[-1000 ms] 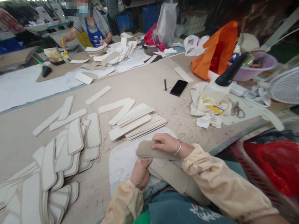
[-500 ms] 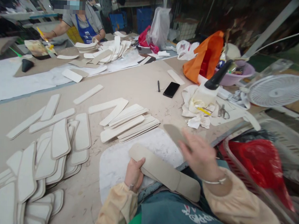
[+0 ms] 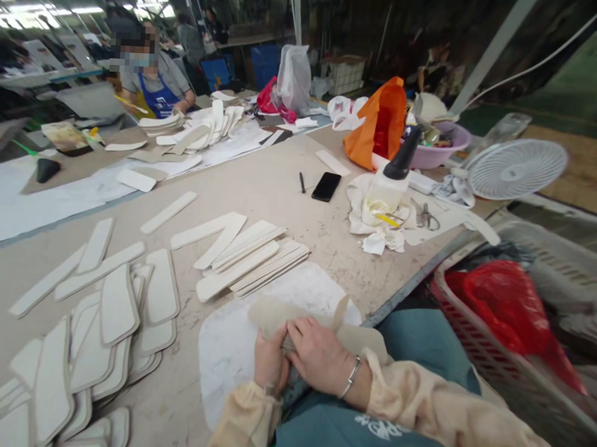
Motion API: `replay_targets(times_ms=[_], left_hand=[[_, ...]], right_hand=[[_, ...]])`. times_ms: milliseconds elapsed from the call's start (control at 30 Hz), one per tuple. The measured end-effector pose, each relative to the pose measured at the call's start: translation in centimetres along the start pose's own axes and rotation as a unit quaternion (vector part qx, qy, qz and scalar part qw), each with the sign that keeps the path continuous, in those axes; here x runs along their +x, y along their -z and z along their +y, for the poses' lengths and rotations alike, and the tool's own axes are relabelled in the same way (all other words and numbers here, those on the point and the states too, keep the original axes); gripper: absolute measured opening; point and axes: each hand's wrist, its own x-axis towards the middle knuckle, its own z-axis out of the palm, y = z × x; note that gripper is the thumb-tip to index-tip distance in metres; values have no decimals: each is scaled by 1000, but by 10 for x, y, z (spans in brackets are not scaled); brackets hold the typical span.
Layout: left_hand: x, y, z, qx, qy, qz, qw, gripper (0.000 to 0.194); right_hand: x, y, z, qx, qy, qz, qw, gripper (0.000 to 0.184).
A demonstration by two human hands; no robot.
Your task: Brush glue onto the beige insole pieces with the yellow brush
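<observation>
My left hand [image 3: 270,359] and my right hand [image 3: 319,355] are close together at the table's near edge, both closed on a beige padded strip [image 3: 318,321] that lies across my lap and a white mat [image 3: 232,340]. A thin flap of the strip stands up just beyond my right fingers. A fanned stack of cream strips [image 3: 249,257] lies just beyond the mat. More cream padded pieces [image 3: 113,320] are spread in overlapping rows at my left.
A glue bottle with a black nozzle [image 3: 393,182] stands on rags, scissors [image 3: 426,217] beside it. A phone [image 3: 326,185] and pen lie mid-table. A white fan [image 3: 514,169], orange bag [image 3: 378,121] and basket with red bag [image 3: 504,314] are at right. Another person [image 3: 153,76] works across the table.
My right hand, which had lifted a loose piece up to the right, has come back down onto the strip beside my left hand. The view has shifted slightly.
</observation>
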Motion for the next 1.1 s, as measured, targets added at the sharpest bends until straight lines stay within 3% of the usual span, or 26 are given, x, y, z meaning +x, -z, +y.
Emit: replay_targets(times_ms=[100,233,333,433,467,533,633,700,767,900,1000,1100], left_hand=[[4,2,6,7,12,-11,1000,45],[1,5,28,4,12,-52,999,54],[-4,3,42,5,8,-87,996,57],[-7,-1,44,-5,6,-103,995,56],[-8,-2,43,-11,1,-102,995,55],[-9,-2,43,-21,-12,-96,995,54],[-10,4,50,-18,-44,-101,994,58],[-10,12,63,2,-87,-111,990,61],[-7,21,79,38,-153,-114,981,66],[3,45,98,159,-281,-135,937,83],[8,64,86,268,-263,-190,907,81],[5,77,60,344,-231,-241,878,92]], right_hand=[[-14,21,20,68,-82,-21,994,33],[-30,48,64,73,-196,-21,978,34],[-32,51,84,165,-170,18,971,55],[-28,34,84,317,-88,-53,943,88],[-26,26,80,354,-71,-92,928,89],[-24,16,71,378,-71,-152,911,74],[-21,22,60,280,-86,-158,943,40],[-17,40,57,160,-60,-121,978,24],[-10,60,56,48,-26,-86,995,12],[8,70,61,-72,-3,-70,995,20],[18,53,67,-88,-15,-86,992,22],[18,39,73,-86,-27,-95,991,21]])
